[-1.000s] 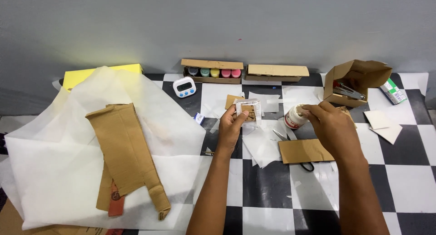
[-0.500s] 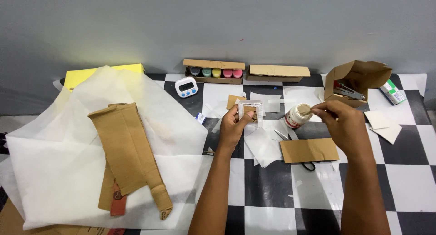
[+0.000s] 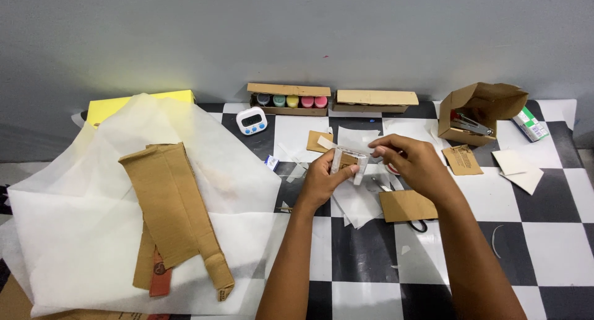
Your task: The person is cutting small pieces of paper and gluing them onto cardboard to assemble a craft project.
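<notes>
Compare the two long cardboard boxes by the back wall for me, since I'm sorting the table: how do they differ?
The left box lies open towards the camera and shows a row of small coloured pots; the right box shows no contents. The left box stands nearer the white digital timer, the right box nearer the open carton holding a stapler. Both are brown, flat, and set lengthwise against the wall.

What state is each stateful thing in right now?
left hand: gripping the small paper-wrapped cardboard piece
right hand: pinching that piece's top edge
paint-pot box: open, pots upright
brown carton: on its side, flaps open
digital timer: upright, display lit
</notes>
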